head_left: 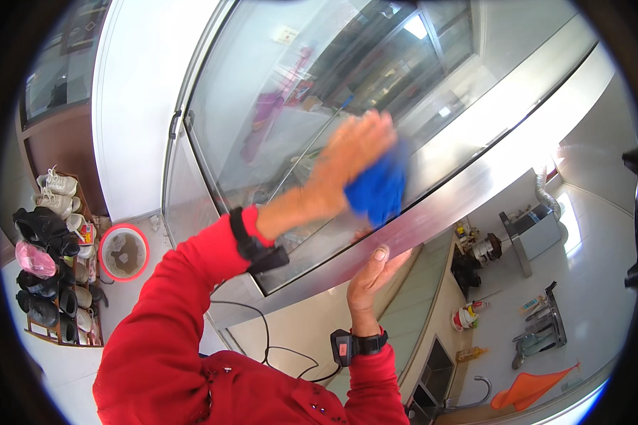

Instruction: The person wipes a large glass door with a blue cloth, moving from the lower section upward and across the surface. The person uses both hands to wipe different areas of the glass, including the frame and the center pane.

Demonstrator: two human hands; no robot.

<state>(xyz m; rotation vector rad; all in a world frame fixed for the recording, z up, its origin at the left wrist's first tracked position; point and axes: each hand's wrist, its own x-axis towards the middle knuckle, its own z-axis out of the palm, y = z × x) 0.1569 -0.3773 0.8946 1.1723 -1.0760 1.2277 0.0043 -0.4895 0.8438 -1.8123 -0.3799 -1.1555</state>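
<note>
My left hand (345, 162), blurred, presses a blue cloth (377, 186) flat against the glass pane (234, 122) of a metal-framed door. Its fingers reach up and to the right, and the cloth shows below the palm, near the pane's lower edge. Lower down, my right hand (375, 276) grips the edge of the door's shiny metal frame (430, 218), thumb on the near face. Its other fingers are partly hidden at that edge. Both wrists carry black straps with small devices (342, 346) over red sleeves.
At left, a shoe rack (64, 297) full of shoes stands beside a red-rimmed basin (123, 252) holding murky water. A black cable (268, 329) hangs near my body. To the right are a kitchen sink (436, 366), a faucet (481, 385), hanging utensils (539, 324) and an orange cloth (531, 388).
</note>
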